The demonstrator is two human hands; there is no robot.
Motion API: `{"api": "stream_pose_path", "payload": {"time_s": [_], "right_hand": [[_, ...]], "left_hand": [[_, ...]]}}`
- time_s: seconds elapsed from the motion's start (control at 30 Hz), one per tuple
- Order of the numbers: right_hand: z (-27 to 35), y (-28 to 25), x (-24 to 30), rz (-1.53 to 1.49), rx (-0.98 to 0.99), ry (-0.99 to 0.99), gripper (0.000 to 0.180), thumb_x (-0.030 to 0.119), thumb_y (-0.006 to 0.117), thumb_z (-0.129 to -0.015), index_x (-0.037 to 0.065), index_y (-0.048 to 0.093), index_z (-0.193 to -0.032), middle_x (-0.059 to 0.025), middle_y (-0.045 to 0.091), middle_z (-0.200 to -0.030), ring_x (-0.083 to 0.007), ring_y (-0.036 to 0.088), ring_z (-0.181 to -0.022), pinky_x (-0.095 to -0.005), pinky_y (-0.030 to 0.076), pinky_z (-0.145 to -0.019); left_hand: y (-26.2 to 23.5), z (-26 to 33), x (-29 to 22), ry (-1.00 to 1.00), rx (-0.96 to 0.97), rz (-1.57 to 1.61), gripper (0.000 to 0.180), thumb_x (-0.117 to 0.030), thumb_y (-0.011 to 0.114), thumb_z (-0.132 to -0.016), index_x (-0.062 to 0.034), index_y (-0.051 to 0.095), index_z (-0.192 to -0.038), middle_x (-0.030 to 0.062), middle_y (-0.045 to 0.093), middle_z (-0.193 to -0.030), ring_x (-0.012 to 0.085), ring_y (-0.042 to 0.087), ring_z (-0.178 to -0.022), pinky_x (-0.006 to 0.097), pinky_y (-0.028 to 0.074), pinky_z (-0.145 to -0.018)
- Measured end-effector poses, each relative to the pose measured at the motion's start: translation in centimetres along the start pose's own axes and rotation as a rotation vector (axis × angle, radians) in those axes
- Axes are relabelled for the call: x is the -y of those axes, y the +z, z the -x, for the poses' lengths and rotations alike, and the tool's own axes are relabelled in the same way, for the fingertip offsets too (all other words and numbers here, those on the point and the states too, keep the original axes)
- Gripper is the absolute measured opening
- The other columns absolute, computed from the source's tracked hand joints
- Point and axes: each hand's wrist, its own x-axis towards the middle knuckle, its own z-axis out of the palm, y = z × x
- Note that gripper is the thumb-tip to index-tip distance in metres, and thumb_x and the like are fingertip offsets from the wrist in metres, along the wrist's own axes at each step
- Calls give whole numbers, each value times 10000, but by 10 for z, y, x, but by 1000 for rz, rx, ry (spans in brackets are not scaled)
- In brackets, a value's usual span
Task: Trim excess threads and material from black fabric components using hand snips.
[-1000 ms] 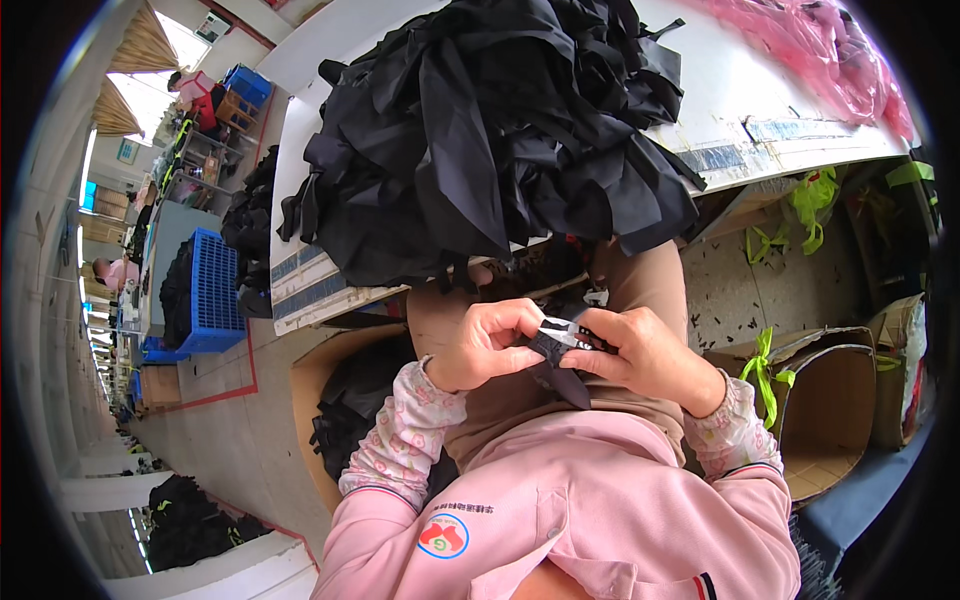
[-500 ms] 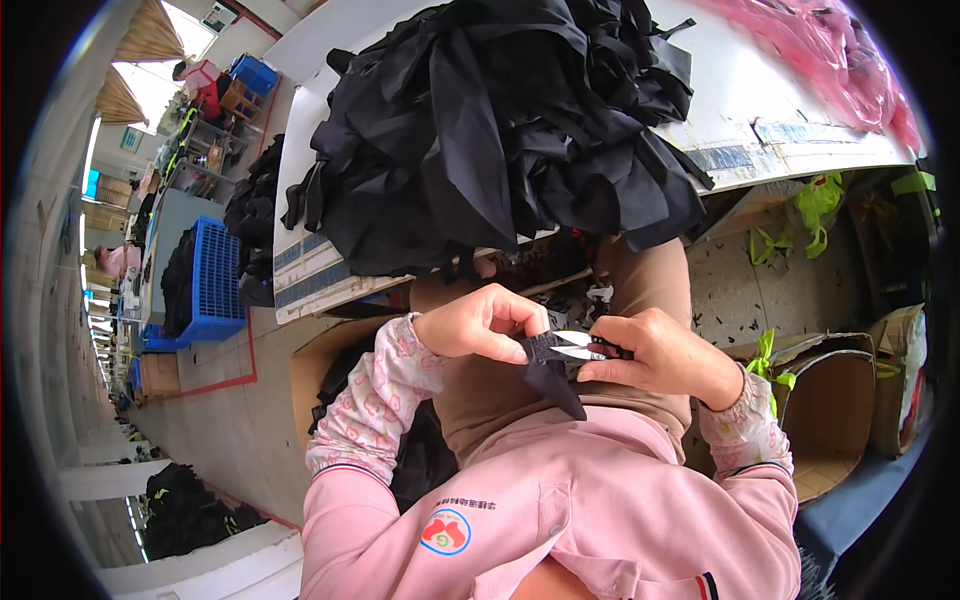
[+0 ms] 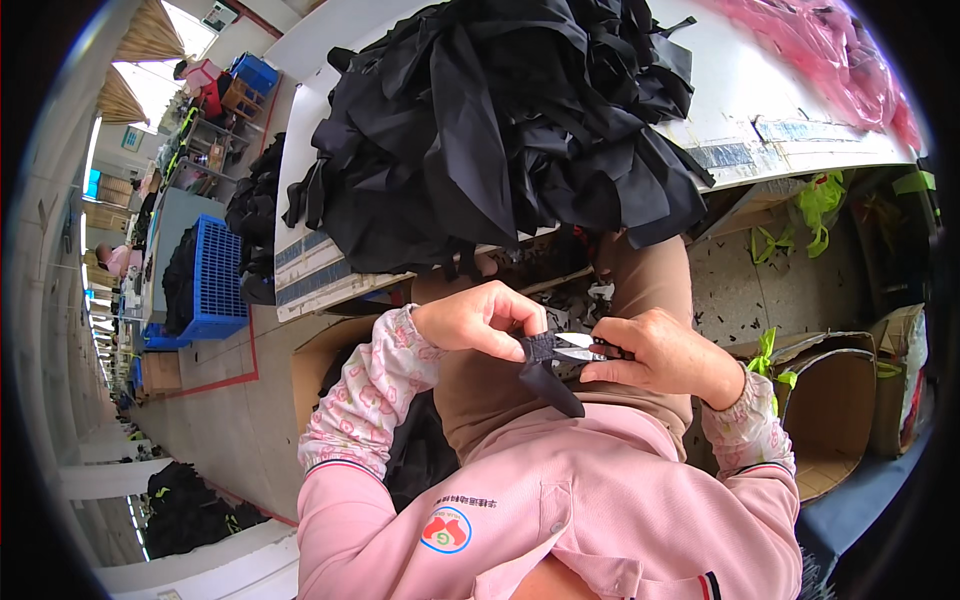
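Observation:
Over my lap, my left hand [image 3: 488, 322] pinches a small strip of black fabric [image 3: 552, 385] between thumb and fingers. The strip's loose end hangs down toward my pink shirt. Thread snips [image 3: 578, 347] with pale, pointed blades are gripped in my right hand [image 3: 650, 352]. Their blades are spread apart, and the tips meet the fabric's upper edge beside my left fingertips. Part of the snips is hidden inside my right palm. Just beyond my hands, a large heap of black fabric pieces [image 3: 500, 130] covers much of the white table [image 3: 740, 100] and droops over its near edge.
Pink plastic sheeting [image 3: 830, 50] lies at the table's far right. Cardboard boxes [image 3: 825, 420] stand on the floor at my right, with green ties beside them. Dark scraps litter the floor under the table. A blue crate [image 3: 217, 280] is at the left, and a person [image 3: 122, 260] sits far off.
The snips' blade tips have slid a little further over the fabric's edge. My left hand and the strip have shifted very slightly; my right hand stays nearly still.

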Motion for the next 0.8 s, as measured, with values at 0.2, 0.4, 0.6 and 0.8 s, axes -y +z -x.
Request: {"api": "stream_pose_path", "payload": {"time_s": [0.2, 0.4, 0.6, 0.8], "right_hand": [[-1, 1, 2, -4, 22, 0, 361, 376, 705, -834, 27, 612, -817, -156, 556, -557, -360, 584, -549, -421, 441, -513], [-4, 4, -4, 27, 53, -122, 370, 400, 695, -832, 40, 610, -829, -142, 561, -562, -342, 586, -545, -412, 442, -509], [-11, 3, 1, 43, 117, -173, 347, 382, 694, -834, 44, 613, -841, -128, 559, -550, -336, 584, -530, -407, 441, -494], [-9, 7, -5, 95, 86, -196, 349, 382, 688, -838, 42, 611, -824, -133, 561, -550, -336, 583, -526, -407, 440, -486]], "left_hand": [[-1, 0, 2, -5, 35, -16, 84, -6, 633, -806, 28, 607, -878, 2, 552, -863, 76, 505, -813, 235, 424, -751], [-1, -7, 1, -78, 130, -1, 100, -19, 651, -800, 46, 621, -869, 41, 571, -891, 117, 533, -846, 261, 438, -777], [6, -10, 2, -94, 181, -8, 88, -5, 634, -805, 26, 622, -886, 8, 598, -843, 73, 529, -799, 236, 437, -749], [5, -8, 9, -120, 199, 2, 82, -6, 633, -815, 23, 617, -890, -5, 595, -839, 59, 521, -782, 226, 436, -726]]}}
